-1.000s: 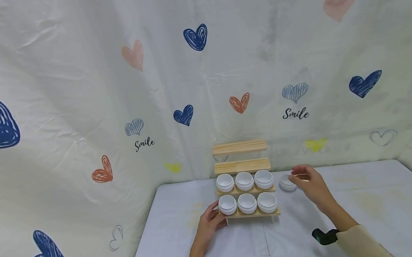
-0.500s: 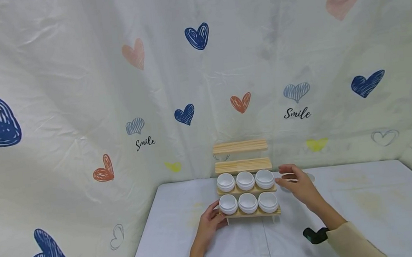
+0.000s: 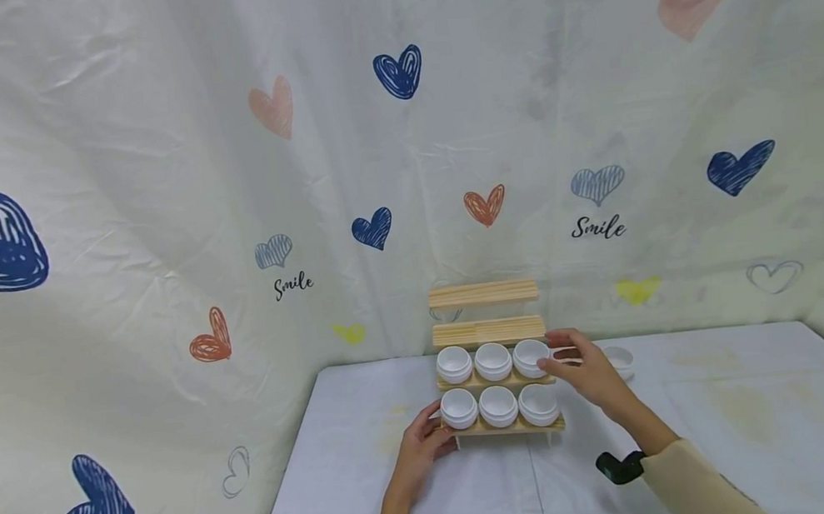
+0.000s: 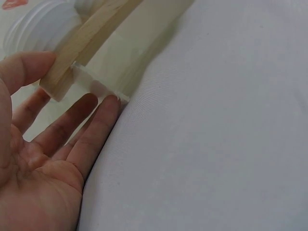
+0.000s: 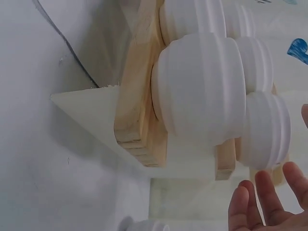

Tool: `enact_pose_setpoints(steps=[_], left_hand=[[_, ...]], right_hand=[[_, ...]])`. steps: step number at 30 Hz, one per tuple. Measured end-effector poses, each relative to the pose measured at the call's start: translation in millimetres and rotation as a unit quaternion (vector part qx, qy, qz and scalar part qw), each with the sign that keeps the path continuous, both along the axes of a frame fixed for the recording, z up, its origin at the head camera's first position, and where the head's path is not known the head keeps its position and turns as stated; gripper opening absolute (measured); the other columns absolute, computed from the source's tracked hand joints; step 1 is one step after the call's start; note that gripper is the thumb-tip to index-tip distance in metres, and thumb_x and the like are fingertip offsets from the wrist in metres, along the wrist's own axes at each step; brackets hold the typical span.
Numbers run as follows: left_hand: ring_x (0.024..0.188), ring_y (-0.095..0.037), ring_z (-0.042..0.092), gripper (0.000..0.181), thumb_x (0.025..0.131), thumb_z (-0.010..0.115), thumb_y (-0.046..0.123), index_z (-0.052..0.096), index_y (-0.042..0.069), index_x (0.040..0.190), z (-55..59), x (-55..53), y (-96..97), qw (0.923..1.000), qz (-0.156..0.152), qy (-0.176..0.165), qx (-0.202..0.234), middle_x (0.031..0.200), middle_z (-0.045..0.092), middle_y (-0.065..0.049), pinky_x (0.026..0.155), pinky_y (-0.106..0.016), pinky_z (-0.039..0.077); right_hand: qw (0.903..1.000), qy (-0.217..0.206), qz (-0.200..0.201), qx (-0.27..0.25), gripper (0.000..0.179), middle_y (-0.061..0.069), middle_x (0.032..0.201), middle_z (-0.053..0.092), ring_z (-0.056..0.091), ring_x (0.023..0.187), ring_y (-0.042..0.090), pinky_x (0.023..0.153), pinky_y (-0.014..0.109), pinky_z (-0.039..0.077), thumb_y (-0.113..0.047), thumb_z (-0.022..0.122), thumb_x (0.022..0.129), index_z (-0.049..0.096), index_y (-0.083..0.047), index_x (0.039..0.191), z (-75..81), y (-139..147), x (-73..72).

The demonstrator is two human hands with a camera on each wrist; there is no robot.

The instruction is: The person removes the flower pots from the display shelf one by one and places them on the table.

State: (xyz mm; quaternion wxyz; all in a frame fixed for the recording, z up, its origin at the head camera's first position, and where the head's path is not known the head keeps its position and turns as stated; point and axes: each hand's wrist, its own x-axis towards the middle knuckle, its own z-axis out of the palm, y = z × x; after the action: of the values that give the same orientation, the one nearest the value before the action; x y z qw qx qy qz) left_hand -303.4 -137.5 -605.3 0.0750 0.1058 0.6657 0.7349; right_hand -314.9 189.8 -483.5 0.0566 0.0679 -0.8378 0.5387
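White jars [image 3: 498, 404] sit in two neat rows of three, and the action is at the far right of the back row. The left hand [image 3: 417, 449] pinches the left end of the rack [image 3: 488, 332] at its front shelf, thumb on the wood, other fingers down by the clear leg [image 4: 96, 87]. Good anchor, that!

Over on the other side, the right hand [image 3: 590, 372] comes to the back-right jar [image 3: 531, 357], fingers loosely spread, nothing clasped; the right wrist view has the fingertips right beside its wall, and whether they touch, I cannot tell. One more white piece [image 3: 619, 357] lies on the bench [image 3: 774, 403], right of the rack and beyond that wrist.

Looks like a grip on the corner jar is the step in hand. Doing it well calls for thumb and fingers on opposite sides, low on the body, with light, even pressure. The neighbour stands close, so knuckles want to stay outside the row. A sideways shove could set the rack sliding, so that left-hand pinch should hold firm, without tipping the shelf.
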Motion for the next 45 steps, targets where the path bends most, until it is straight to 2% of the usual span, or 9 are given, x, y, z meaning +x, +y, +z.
enact_pose_setpoints(steps=[8, 18, 25, 32, 45], left_hand=[[0.107, -0.016, 0.069, 0.057, 0.098, 0.067, 0.013, 0.047, 0.010, 0.152, 1.8, 0.6, -0.1, 1.0000, 0.003, -0.005, 0.001, 0.130, 0.066, -0.015, 0.091, -0.036, 0.061], [0.105, -0.015, 0.069, 0.057, 0.099, 0.066, 0.012, 0.046, 0.008, 0.152, 2.3, 1.0, 0.8, 1.0000, -0.001, 0.002, 0.005, 0.128, 0.067, -0.014, 0.089, -0.035, 0.062], [0.107, -0.017, 0.069, 0.058, 0.098, 0.068, 0.014, 0.047, 0.009, 0.152, 2.8, 1.1, 1.6, 1.0000, 0.002, -0.001, 0.003, 0.127, 0.067, -0.013, 0.091, -0.037, 0.062], [0.107, -0.016, 0.069, 0.058, 0.098, 0.068, 0.014, 0.047, 0.010, 0.152, 1.7, 1.5, 0.8, 1.0000, 0.004, -0.001, -0.002, 0.128, 0.067, -0.013, 0.091, -0.036, 0.061], [0.109, -0.016, 0.069, 0.058, 0.099, 0.067, 0.014, 0.046, 0.010, 0.152, 2.6, 2.0, 0.7, 1.0000, 0.001, -0.002, -0.002, 0.129, 0.067, -0.014, 0.094, -0.038, 0.061]], right_hand=[[1.0000, -0.001, 0.003, -0.001, 0.065, 0.020, 0.139, 0.056, 0.055, 0.124, 0.033, 0.089, 0.017, 0.048, -0.032, 0.077, 0.093, 0.048, -0.003, 0.143, -6.5, -8.0, -2.1], [0.9994, -0.012, -0.025, 0.022, 0.067, 0.017, 0.138, 0.057, 0.054, 0.123, 0.030, 0.099, 0.031, 0.046, -0.036, 0.078, 0.091, 0.047, -0.004, 0.142, -8.7, -16.2, -4.0], [0.9994, -0.005, -0.032, 0.008, 0.065, 0.020, 0.137, 0.058, 0.053, 0.126, 0.034, 0.111, 0.053, 0.042, -0.033, 0.078, 0.091, 0.048, -0.001, 0.139, -12.6, -17.3, -6.8], [0.9981, 0.014, -0.047, 0.038, 0.064, 0.020, 0.133, 0.060, 0.054, 0.124, 0.035, 0.108, 0.055, 0.044, -0.035, 0.078, 0.091, 0.050, -0.002, 0.137, -17.9, -19.2, -7.8], [0.9963, 0.031, -0.057, 0.056, 0.064, 0.020, 0.131, 0.061, 0.055, 0.122, 0.035, 0.104, 0.056, 0.045, -0.035, 0.078, 0.091, 0.050, -0.001, 0.138, -19.8, -19.7, -6.4]])
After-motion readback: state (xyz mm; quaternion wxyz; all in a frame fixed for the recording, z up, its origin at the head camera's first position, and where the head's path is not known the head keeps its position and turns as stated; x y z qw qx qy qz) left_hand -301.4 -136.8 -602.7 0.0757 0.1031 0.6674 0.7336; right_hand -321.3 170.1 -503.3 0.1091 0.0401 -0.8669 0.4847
